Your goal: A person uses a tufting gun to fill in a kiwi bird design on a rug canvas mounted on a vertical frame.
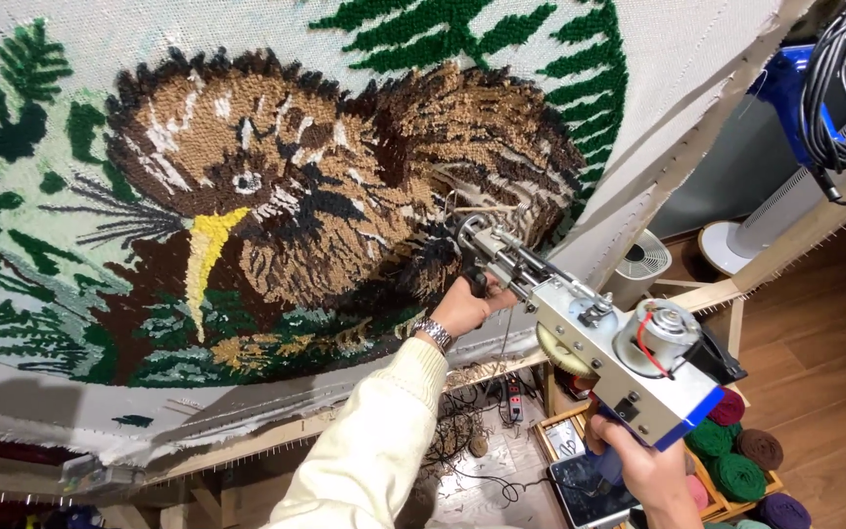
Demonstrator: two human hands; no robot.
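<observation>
Against the stretched cloth: the tufting gun (589, 338) is held with its needle end pressed to the brown pile of the rug (276, 196), at the right edge of the bird's body.
Tufting gun: a grey metal block with a round silver motor (660, 333) on top and a blue edge low down; a slim front bar runs up and left to the needle, tilted toward the cloth.
Left hand (464, 306): fingers closed around the gun's dark front handle, just below the needle end; a metal watch (434, 333) sits on the wrist, above a cream sleeve (369, 451).
Right hand (650, 472): wrapped on the rear grip beneath the motor block, fingers curled shut about it; only the back of the hand shows at the bottom edge.
Rug: a tufted picture of a brown bird with a yellow beak (206, 257), white flecks on its head, dark green fern fronds (501, 39) around it, pale ground to the left.
Frame (756, 88): wooden rails with tack strips hold the cloth taut; one rail runs slantwise past the gun's right.
Cable (839, 88): a black coil hangs from the upper right rail.
Yarn (736, 460): rolls in green, maroon, brown, purple and pink lie in a wooden crate on the floor, just right of the right hand.
Fan (643, 260): a small white one stands on the floor beyond the gun; a taller white stand base is near it.
Floor: wood planks, with loose cords, a power strip (514, 400) and a tablet (589, 490) below the hands.
</observation>
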